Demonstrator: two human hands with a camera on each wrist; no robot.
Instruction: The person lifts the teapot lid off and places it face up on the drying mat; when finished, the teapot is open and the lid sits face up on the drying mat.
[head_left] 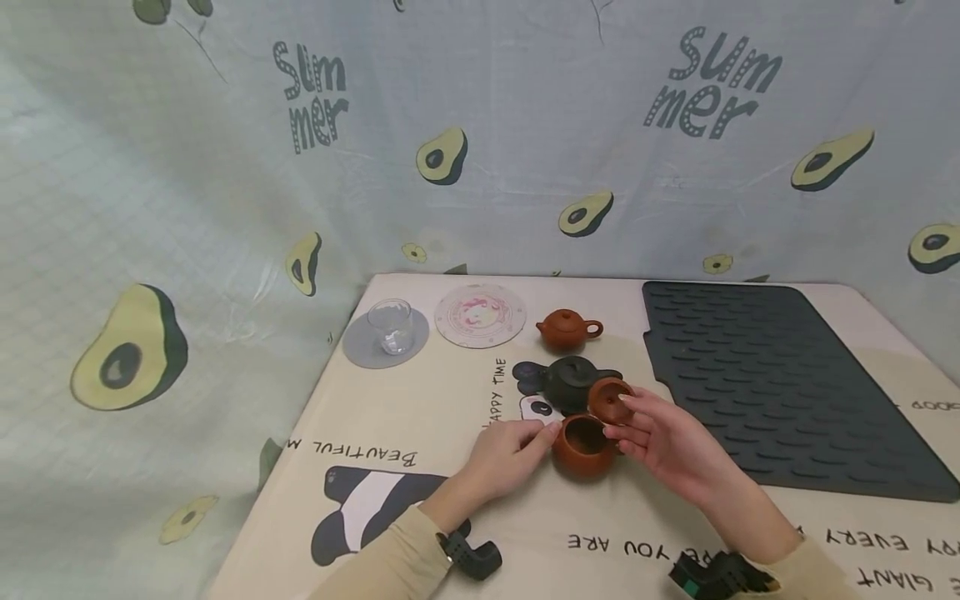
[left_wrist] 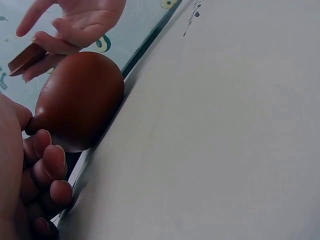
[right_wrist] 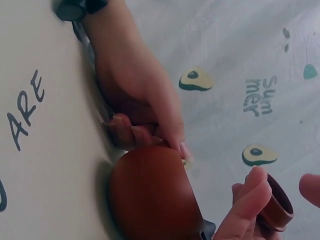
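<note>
Sleeves and wrist straps frame the near edge of the table [head_left: 420, 400], where the left hand [head_left: 504, 454] pinches the open brown teapot [head_left: 583, 446] at its side. Just above it the right hand [head_left: 663, 442] pinches the lid [head_left: 609, 398]. A loosened pinch could drop the lid onto the pot's rim or knock the dark teapot [head_left: 570, 382] just behind.

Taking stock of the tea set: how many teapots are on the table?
3. A small brown teapot stands at the back, a dark teapot mid-table, and an open brown teapot nearest, between both hands, its lid held by the right hand.
</note>
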